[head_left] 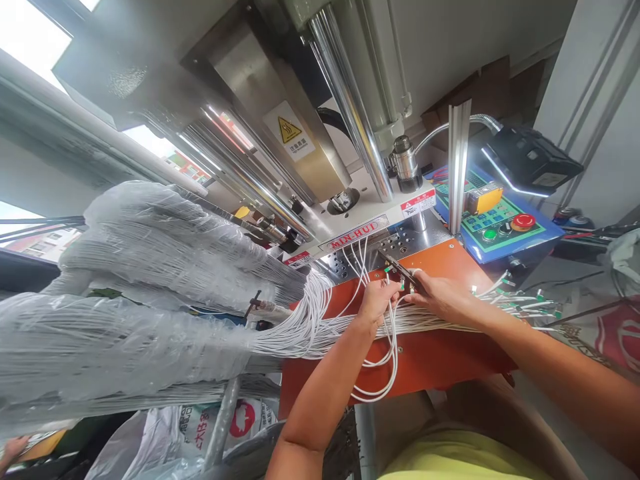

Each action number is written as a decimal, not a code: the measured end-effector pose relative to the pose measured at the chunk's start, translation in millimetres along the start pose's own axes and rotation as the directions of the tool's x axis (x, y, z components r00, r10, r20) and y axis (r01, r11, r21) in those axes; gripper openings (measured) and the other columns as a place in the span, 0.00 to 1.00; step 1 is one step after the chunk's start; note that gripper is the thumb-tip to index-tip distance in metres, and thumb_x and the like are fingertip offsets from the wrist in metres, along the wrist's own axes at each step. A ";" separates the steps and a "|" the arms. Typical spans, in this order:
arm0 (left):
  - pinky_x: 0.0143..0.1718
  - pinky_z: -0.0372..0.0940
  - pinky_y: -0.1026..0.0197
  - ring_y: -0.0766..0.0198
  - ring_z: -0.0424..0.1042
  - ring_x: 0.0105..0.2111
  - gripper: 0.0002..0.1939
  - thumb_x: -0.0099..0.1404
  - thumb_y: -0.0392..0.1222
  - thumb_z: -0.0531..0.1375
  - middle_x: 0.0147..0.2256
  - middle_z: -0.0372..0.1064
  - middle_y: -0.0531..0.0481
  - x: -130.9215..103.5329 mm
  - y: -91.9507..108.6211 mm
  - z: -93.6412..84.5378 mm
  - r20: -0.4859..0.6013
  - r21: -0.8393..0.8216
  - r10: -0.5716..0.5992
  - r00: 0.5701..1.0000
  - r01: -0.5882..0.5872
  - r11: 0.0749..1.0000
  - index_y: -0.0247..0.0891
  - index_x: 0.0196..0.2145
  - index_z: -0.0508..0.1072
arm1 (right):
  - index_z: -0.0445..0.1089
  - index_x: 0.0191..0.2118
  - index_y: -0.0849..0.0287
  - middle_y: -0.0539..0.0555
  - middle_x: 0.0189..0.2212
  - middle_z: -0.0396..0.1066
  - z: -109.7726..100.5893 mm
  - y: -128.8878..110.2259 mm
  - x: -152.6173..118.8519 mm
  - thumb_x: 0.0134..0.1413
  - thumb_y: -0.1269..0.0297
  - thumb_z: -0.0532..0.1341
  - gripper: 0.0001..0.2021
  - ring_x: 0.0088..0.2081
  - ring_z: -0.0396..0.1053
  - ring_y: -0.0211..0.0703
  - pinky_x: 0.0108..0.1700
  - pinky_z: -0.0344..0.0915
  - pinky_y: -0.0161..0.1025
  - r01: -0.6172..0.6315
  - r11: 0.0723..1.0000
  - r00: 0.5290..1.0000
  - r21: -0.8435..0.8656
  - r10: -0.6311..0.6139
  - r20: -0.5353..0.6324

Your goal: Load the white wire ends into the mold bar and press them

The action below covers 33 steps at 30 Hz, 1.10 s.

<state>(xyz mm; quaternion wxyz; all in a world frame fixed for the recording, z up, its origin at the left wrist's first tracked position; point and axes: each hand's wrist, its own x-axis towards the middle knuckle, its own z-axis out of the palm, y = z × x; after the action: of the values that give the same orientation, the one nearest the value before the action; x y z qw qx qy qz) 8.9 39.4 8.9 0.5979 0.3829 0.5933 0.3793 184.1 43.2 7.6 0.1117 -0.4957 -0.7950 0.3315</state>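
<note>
Below the machine (310, 153), across the orange tabletop (425, 360), I'd keep the white bundle (295, 341) from tugging. The looped cable (371, 400) hangs between them and me, its end in my left hand (379, 297), that grip pinched together; my right hand (437, 293) is clamped on a dark tool (407, 273). Best hold steady and square. Count: one machine, one tabletop, one tool, uncountable bundled cables, at least two green ends (387, 269).

one left hand (377, 300) and one right hand (434, 293) are at four o'clock, one co-worker's hand (15, 448) at eight. at three: one red button (523, 222), one green button (489, 235).
</note>
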 end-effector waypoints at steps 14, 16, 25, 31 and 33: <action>0.17 0.52 0.67 0.72 0.59 0.14 0.10 0.50 0.38 0.62 0.15 0.60 0.56 17.7 -2.5 0.7 -0.051 0.026 -0.009 0.999 0.011 1.000 0.36 0.19 0.64 | 0.54 0.50 0.57 0.58 0.37 0.74 5.0 -10.9 1.0 0.61 0.54 0.52 0.17 0.39 0.73 0.54 0.33 0.55 0.39 -0.050 0.992 0.998 -0.114 0.045 -0.053; 0.20 0.55 0.67 0.71 0.63 0.17 0.09 0.54 0.41 0.62 0.18 0.66 0.53 15.6 -1.9 -4.3 -0.015 0.158 0.076 0.997 -0.073 0.985 0.34 0.21 0.69 | 0.55 0.49 0.57 0.59 0.37 0.74 4.2 -11.4 0.6 0.61 0.52 0.51 0.16 0.39 0.73 0.54 0.32 0.55 0.39 -0.082 0.991 0.996 -0.110 0.077 -0.046; 0.44 0.66 0.60 0.64 0.76 0.37 0.15 0.65 0.44 0.57 0.34 0.78 0.45 2.1 4.8 -22.6 -0.103 0.172 0.352 0.930 -0.332 0.928 0.35 0.46 0.73 | 0.55 0.51 0.57 0.61 0.39 0.74 -0.6 -15.3 -1.9 0.61 0.51 0.50 0.18 0.41 0.73 0.57 0.33 0.55 0.41 -0.110 0.986 0.994 -0.124 0.108 -0.027; 0.47 0.64 0.59 0.63 0.73 0.38 0.15 0.69 0.42 0.51 0.36 0.76 0.46 16.9 12.9 -12.3 -0.078 0.502 0.554 0.829 -0.448 0.740 0.37 0.44 0.76 | 0.55 0.50 0.57 0.60 0.39 0.75 3.7 -9.7 1.1 0.61 0.49 0.51 0.19 0.41 0.73 0.57 0.33 0.56 0.41 -0.093 0.991 0.995 -0.101 0.090 -0.039; 0.50 0.61 0.57 0.60 0.70 0.41 0.15 0.69 0.41 0.51 0.40 0.75 0.45 20.8 17.1 -6.2 -0.002 0.636 0.638 0.770 -0.492 0.595 0.39 0.45 0.76 | 0.55 0.50 0.57 0.60 0.39 0.75 5.6 -7.8 1.9 0.61 0.50 0.50 0.18 0.41 0.73 0.57 0.32 0.55 0.40 -0.077 0.991 0.996 -0.112 0.072 -0.046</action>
<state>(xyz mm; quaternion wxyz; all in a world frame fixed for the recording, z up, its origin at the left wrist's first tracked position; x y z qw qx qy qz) 2.9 65.5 15.7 0.2184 0.6745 0.5926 0.3823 174.8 40.3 8.0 0.0877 -0.5375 -0.7909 0.2792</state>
